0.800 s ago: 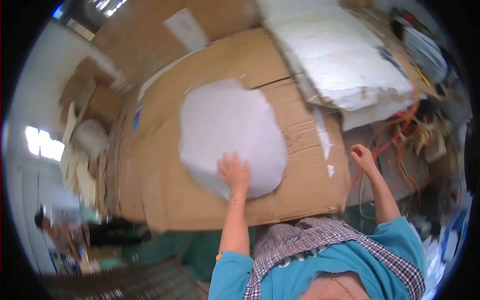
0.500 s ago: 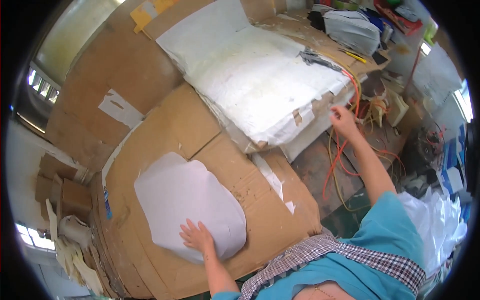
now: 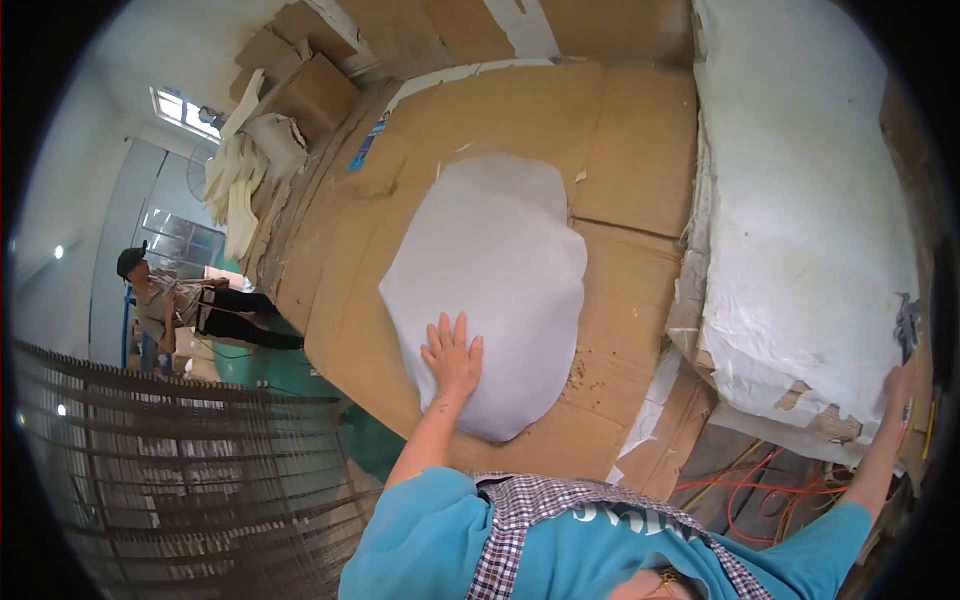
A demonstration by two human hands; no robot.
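A pale lilac-grey sheet [image 3: 490,250] with rounded, uneven edges lies on brown cardboard [image 3: 640,150]. My left hand [image 3: 454,358] rests flat on its near left part, fingers spread. At the far right, my right hand [image 3: 899,384] is closed at the near end of a dark metal spray gun [image 3: 907,325], its fingers partly hidden near the picture's rim. The gun sits by the right edge of a pad covered in white sheeting [image 3: 800,220].
Orange hoses [image 3: 745,490] tangle below the pad. Another person [image 3: 165,310] in a dark cap stands at the left, beyond a slatted brown screen [image 3: 200,460]. Cardboard boxes [image 3: 310,95] and cream curved pieces [image 3: 240,180] sit at the far left.
The view has swung left, bringing another person into sight. My right hand has gone from beside the hoses to the spray gun. My left hand stays on the lilac-grey sheet.
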